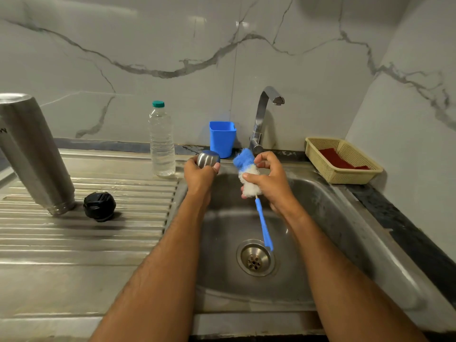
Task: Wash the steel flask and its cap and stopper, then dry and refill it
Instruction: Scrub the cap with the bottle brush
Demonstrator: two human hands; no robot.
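The steel flask (32, 154) stands upside down on the ribbed drainboard (86, 238) at the left, mouth down. Its black stopper (99, 206) lies right beside it. My left hand (198, 176) grips the rounded steel cap (208, 159) over the sink's left edge. My right hand (270, 181) holds a bottle brush (249, 174) by its blue and white bristle head, above the steel sink (345, 230). The brush's blue handle points down toward the drain (255, 257).
A clear plastic water bottle (161, 139) with a green lid stands behind the drainboard. A blue plastic cup (222, 138) sits beside the tap (265, 114), which runs no water. A yellow basket (330, 166) holding a red scrub pad sits on the dark counter at the right.
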